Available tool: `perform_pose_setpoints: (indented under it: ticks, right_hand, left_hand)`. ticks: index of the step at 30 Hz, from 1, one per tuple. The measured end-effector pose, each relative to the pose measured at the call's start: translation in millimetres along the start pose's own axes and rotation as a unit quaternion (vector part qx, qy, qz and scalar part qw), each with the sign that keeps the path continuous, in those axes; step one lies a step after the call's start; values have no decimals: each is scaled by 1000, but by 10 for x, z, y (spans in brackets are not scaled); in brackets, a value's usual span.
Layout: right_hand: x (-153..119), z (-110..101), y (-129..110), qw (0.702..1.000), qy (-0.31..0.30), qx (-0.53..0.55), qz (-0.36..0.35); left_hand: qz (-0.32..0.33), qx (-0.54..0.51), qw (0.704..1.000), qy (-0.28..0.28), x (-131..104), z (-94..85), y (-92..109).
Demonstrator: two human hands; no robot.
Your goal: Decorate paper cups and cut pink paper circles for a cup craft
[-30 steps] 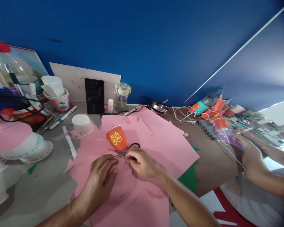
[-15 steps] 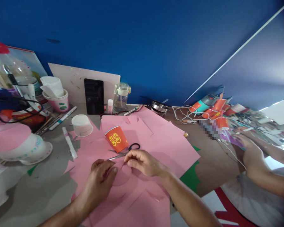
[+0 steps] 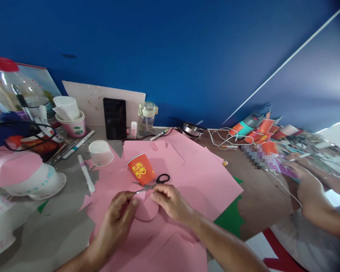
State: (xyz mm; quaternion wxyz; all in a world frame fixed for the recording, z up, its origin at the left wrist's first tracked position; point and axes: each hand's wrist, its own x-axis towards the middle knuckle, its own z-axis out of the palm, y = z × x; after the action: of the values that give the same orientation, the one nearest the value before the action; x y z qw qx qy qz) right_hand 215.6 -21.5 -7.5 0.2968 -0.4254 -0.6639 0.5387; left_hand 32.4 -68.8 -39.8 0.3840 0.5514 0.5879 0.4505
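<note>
A rounded pink paper cutout with a notch in its upper edge is held just above larger pink sheets. My left hand pinches its left side between thumb and fingers. On the upper right edge, my right hand grips it the same way. Right behind the fingers lie scissors, their blades partly hidden by the hands and a cup. That orange paper cup with yellow lettering leans on its side. Pink paper sheets spread beneath everything here.
A white paper cup and a white marker lie to the left. Decorated white paper shapes stand at far left. A phone and a glass bottle stand near the wall. At right, another person's arm rests by white cables.
Both hands have lifted and turned the pink cutout, so its rounded shape and notch show more plainly. The view has shifted slightly, moving everything a little right and down.
</note>
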Motion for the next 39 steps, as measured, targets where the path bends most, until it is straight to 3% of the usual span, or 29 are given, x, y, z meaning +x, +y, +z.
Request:
perform_pose_setpoints:
  ticks: [10,18,24,39]
  right_hand:
    - [-10,38,-2,998,45,-45,-1]
    - [-16,51,-1,996,16,-89,-20]
    - [-20,75,60,994,31,-104,-24]
    - [-37,9,-73,999,-35,-34,-16]
  left_hand:
    - [177,41,982,-57,24,-32,23]
    - [196,106,972,-78,36,-23,15]
    - [193,155,961,-125,30,-14,21]
    - [170,171,962,-125,58,-2,21]
